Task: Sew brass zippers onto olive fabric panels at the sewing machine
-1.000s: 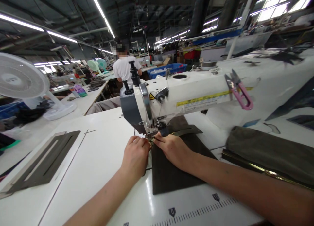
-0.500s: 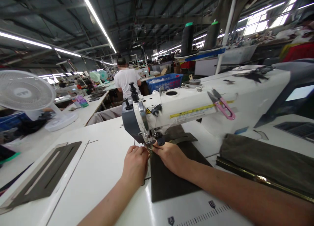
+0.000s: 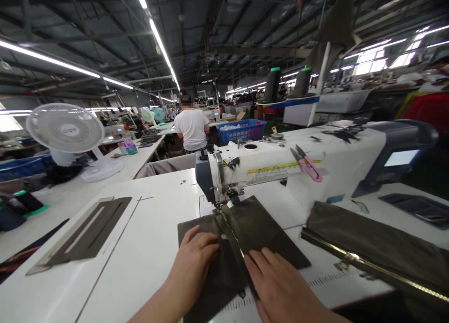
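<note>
Two dark olive fabric panels lie under the needle of the white sewing machine (image 3: pixel 280 171), the left panel (image 3: pixel 228 271) and the right panel (image 3: pixel 263 225). Between them a zipper (image 3: pixel 235 236) with gold teeth runs from the presser foot (image 3: pixel 219 206) toward me. My left hand (image 3: pixel 198 262) rests on the left panel, palm down, fingers stretched out. My right hand (image 3: pixel 277 281) has its fingers together and bent over the zipper's near part, thumb low at the strip's edge. How firmly it grips there is partly hidden.
On the left lie stacked fabric pieces with slots (image 3: pixel 91 229), behind them a white fan (image 3: pixel 66 129). A dark fabric piece with a gold zipper (image 3: pixel 372 239) is on the right. Pink thread snips (image 3: pixel 308 164) lie on the machine arm. A person in a white shirt (image 3: pixel 191 129) stands beyond.
Both hands have moved from beside the needle back toward me. The fabric now lies spread flat, with the gold zipper showing between the panels. The view has shifted.
</note>
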`<act>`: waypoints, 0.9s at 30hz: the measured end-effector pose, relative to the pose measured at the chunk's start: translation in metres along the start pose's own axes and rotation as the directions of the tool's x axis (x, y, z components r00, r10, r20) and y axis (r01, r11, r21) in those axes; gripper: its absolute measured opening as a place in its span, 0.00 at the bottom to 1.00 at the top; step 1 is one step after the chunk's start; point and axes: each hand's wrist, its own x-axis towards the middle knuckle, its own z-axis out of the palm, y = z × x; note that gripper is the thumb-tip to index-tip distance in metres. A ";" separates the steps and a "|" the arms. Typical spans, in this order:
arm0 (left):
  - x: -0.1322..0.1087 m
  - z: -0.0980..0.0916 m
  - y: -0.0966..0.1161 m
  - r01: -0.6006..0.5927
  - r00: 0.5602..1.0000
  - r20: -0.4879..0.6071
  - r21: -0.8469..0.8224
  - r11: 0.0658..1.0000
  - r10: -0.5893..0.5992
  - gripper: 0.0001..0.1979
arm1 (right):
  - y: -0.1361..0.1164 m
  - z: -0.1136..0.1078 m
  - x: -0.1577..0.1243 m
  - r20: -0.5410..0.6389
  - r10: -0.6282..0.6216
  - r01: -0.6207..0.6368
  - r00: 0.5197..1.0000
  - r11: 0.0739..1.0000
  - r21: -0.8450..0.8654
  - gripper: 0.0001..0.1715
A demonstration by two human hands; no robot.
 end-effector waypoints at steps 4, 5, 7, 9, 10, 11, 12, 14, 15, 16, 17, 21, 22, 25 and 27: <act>0.003 0.007 0.005 0.019 0.999 -0.039 -0.074 0.997 -0.022 0.14 | -0.005 -0.016 0.005 0.043 0.135 -0.141 0.990 0.901 0.411 0.14; 0.005 0.008 0.005 0.017 0.998 -0.062 -0.099 0.995 -0.023 0.15 | 0.001 -0.022 0.011 0.123 0.175 -0.214 0.977 0.816 0.537 0.16; 0.012 0.009 0.005 0.011 0.993 -0.116 -0.151 0.988 -0.029 0.16 | 0.013 -0.033 0.022 0.301 0.228 -0.377 0.926 0.611 0.696 0.18; 0.021 0.010 0.003 0.001 0.986 -0.162 -0.192 0.981 -0.033 0.15 | 0.021 -0.041 0.030 0.419 0.262 -0.494 0.869 0.476 0.727 0.20; 0.026 0.011 0.001 -0.006 0.984 -0.178 -0.193 0.981 -0.029 0.14 | 0.024 -0.043 0.032 0.437 0.266 -0.511 0.859 0.467 0.722 0.21; 0.030 0.011 -0.002 -0.014 0.983 -0.183 -0.172 0.985 -0.018 0.13 | 0.024 -0.044 0.033 0.439 0.255 -0.507 0.861 0.490 0.709 0.22; 0.034 0.011 -0.006 -0.020 0.984 -0.177 -0.128 0.992 -0.003 0.11 | 0.024 -0.044 0.032 0.438 0.235 -0.491 0.868 0.534 0.688 0.22; 0.039 0.012 -0.013 -0.024 0.991 -0.130 -0.010 1.000 0.023 0.09 | 0.021 -0.043 0.029 0.418 0.179 -0.431 0.890 0.626 0.649 0.22; 0.040 0.012 -0.015 -0.029 0.995 -0.098 0.036 0.999 0.033 0.09 | 0.019 -0.042 0.027 0.403 0.158 -0.401 0.902 0.655 0.640 0.21; 0.039 0.011 -0.016 -0.036 0.997 -0.072 0.060 0.998 0.040 0.09 | 0.019 -0.041 0.026 0.386 0.147 -0.379 0.911 0.670 0.638 0.21; 0.038 0.010 -0.016 -0.042 0.997 -0.065 0.059 0.997 0.046 0.10 | 0.019 -0.040 0.025 0.367 0.149 -0.365 0.918 0.677 0.640 0.20; 0.029 0.001 -0.005 -0.119 0.990 -0.091 -0.096 0.988 0.111 0.15 | 0.022 -0.041 0.027 0.294 0.183 -0.336 0.938 0.679 0.653 0.20; 0.029 -0.002 -0.002 -0.141 0.988 -0.077 -0.139 0.980 0.131 0.15 | 0.023 -0.041 0.029 0.278 0.179 -0.323 0.944 0.681 0.658 0.20; 0.033 -0.005 -0.001 -0.175 0.985 -0.041 -0.204 0.963 0.170 0.11 | 0.024 -0.042 0.035 0.221 0.174 -0.278 0.960 0.700 0.658 0.19; 0.039 -0.002 -0.005 -0.191 0.981 -0.061 -0.180 0.965 0.183 0.05 | 0.026 -0.044 0.039 0.179 0.176 -0.251 0.968 0.730 0.636 0.19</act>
